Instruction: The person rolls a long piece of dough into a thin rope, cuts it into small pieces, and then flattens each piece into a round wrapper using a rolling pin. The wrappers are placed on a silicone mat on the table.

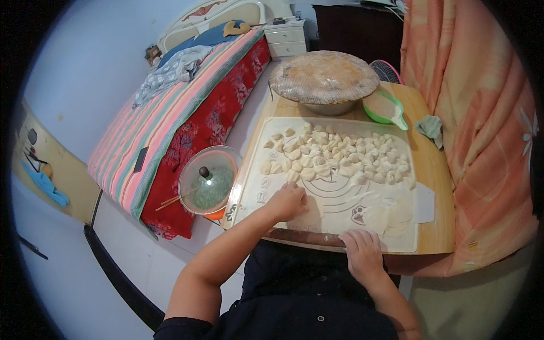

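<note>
My left hand (pixel 288 203) rests on the mat with its fingers curled at the left edge of a thin, round dough wrapper (pixel 311 213); its fingertips are partly hidden. Along the mat's near edge lies a brown wooden rolling pin (pixel 303 237). My right hand (pixel 364 252) is closed over the pin's right end. Several flattened wrappers (pixel 391 218) overlap on the right of the mat. Beyond my hands, many small floured dough pieces (pixel 340 156) cover the far half of the white pastry mat (pixel 255 192).
A large round woven tray (pixel 324 76) covers a basin at the table's far side. Beside it sit a green scoop (pixel 385 107) with flour and a grey cloth (pixel 430 130). A white scraper (pixel 425 203) lies right. Left stands a glass-lidded pot (pixel 207 181) with chopsticks, near a bed (pixel 141 119); curtains (pixel 481 141) hang right.
</note>
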A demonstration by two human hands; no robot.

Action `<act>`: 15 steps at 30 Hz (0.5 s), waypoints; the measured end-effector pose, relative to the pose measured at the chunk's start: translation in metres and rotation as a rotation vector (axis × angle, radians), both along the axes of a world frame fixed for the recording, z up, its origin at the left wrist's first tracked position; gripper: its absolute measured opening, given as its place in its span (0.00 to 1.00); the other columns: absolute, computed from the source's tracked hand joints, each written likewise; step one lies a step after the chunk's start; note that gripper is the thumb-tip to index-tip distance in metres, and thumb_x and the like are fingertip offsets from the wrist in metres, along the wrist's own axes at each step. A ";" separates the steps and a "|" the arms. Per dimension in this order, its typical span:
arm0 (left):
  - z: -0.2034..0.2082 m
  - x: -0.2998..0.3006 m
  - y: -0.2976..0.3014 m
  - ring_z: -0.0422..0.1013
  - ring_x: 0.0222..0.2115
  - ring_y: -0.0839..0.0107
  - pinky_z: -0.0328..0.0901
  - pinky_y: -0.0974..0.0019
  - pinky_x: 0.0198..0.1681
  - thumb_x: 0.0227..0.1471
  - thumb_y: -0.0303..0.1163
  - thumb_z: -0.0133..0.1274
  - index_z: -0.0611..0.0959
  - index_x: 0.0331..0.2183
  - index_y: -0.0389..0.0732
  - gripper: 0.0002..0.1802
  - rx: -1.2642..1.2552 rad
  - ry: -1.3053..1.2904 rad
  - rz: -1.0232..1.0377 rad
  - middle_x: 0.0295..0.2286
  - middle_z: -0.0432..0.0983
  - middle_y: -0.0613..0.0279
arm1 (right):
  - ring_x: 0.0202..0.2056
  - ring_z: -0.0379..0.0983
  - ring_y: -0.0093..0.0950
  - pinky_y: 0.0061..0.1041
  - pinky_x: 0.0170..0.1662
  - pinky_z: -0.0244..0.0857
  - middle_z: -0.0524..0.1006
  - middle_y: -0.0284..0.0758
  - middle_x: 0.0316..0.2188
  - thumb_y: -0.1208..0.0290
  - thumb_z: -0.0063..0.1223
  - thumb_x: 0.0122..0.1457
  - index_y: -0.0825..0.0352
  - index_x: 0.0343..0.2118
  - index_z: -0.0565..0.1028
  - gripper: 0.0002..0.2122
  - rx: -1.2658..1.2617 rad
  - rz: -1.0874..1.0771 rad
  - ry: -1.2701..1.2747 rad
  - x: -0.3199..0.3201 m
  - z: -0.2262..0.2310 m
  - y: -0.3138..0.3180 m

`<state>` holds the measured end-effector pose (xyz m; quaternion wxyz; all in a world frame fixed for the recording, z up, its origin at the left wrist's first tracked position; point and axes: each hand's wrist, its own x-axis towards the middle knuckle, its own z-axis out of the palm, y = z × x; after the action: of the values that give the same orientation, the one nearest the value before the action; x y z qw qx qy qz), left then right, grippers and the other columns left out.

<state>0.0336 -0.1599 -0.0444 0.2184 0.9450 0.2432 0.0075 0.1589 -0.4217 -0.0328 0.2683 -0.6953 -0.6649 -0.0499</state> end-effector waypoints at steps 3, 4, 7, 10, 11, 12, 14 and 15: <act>0.007 0.003 -0.006 0.74 0.36 0.54 0.69 0.58 0.41 0.45 0.33 0.62 0.79 0.33 0.36 0.15 -0.147 -0.011 0.064 0.32 0.77 0.50 | 0.45 0.71 0.36 0.37 0.49 0.61 0.74 0.37 0.43 0.76 0.49 0.52 0.65 0.45 0.73 0.15 0.002 -0.019 0.010 0.001 -0.004 -0.007; 0.012 0.006 -0.008 0.75 0.35 0.55 0.69 0.58 0.40 0.45 0.32 0.61 0.79 0.33 0.35 0.14 -0.224 -0.006 0.097 0.31 0.77 0.51 | 0.46 0.71 0.36 0.37 0.49 0.61 0.74 0.37 0.43 0.76 0.50 0.52 0.65 0.45 0.73 0.15 0.001 -0.025 0.013 0.002 -0.005 -0.009; 0.015 0.011 -0.006 0.75 0.35 0.57 0.69 0.60 0.39 0.46 0.31 0.60 0.79 0.33 0.34 0.12 -0.299 -0.004 0.117 0.32 0.78 0.50 | 0.46 0.71 0.35 0.37 0.49 0.61 0.75 0.37 0.43 0.76 0.50 0.52 0.65 0.44 0.74 0.15 0.003 -0.039 0.025 0.003 -0.007 -0.014; 0.009 0.013 -0.002 0.76 0.34 0.57 0.69 0.59 0.38 0.49 0.32 0.59 0.79 0.34 0.34 0.12 -0.241 -0.017 0.053 0.31 0.79 0.50 | 0.46 0.71 0.35 0.37 0.49 0.61 0.75 0.37 0.43 0.76 0.50 0.52 0.65 0.45 0.74 0.15 0.010 -0.037 0.051 0.004 -0.010 -0.016; 0.009 0.014 -0.004 0.76 0.34 0.56 0.69 0.59 0.38 0.50 0.32 0.58 0.79 0.34 0.35 0.11 -0.211 -0.055 0.036 0.30 0.79 0.49 | 0.46 0.71 0.35 0.37 0.49 0.61 0.75 0.37 0.43 0.76 0.50 0.52 0.65 0.45 0.74 0.15 0.009 -0.032 0.065 0.003 -0.011 -0.016; 0.009 0.020 -0.010 0.76 0.34 0.55 0.69 0.58 0.38 0.51 0.32 0.57 0.79 0.34 0.35 0.11 -0.186 -0.100 0.013 0.30 0.79 0.49 | 0.46 0.71 0.35 0.37 0.49 0.61 0.75 0.37 0.43 0.76 0.50 0.52 0.65 0.45 0.74 0.15 0.004 -0.032 0.071 0.004 -0.011 -0.016; 0.012 0.037 -0.023 0.76 0.34 0.54 0.69 0.57 0.38 0.53 0.33 0.56 0.79 0.34 0.36 0.10 -0.166 -0.153 -0.091 0.30 0.79 0.49 | 0.46 0.71 0.35 0.37 0.49 0.61 0.75 0.37 0.43 0.76 0.50 0.52 0.65 0.45 0.74 0.15 0.010 -0.032 0.069 0.002 -0.013 -0.016; 0.018 0.049 -0.034 0.76 0.34 0.53 0.69 0.57 0.38 0.54 0.33 0.56 0.79 0.34 0.36 0.10 -0.170 -0.160 -0.167 0.30 0.79 0.49 | 0.46 0.71 0.35 0.37 0.49 0.61 0.75 0.37 0.43 0.75 0.51 0.52 0.65 0.45 0.74 0.15 0.014 -0.027 0.068 0.001 -0.013 -0.015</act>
<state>0.0825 -0.1936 -0.0266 0.3163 0.9364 0.1455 0.0442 0.1600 -0.4368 -0.0458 0.2950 -0.7037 -0.6454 -0.0344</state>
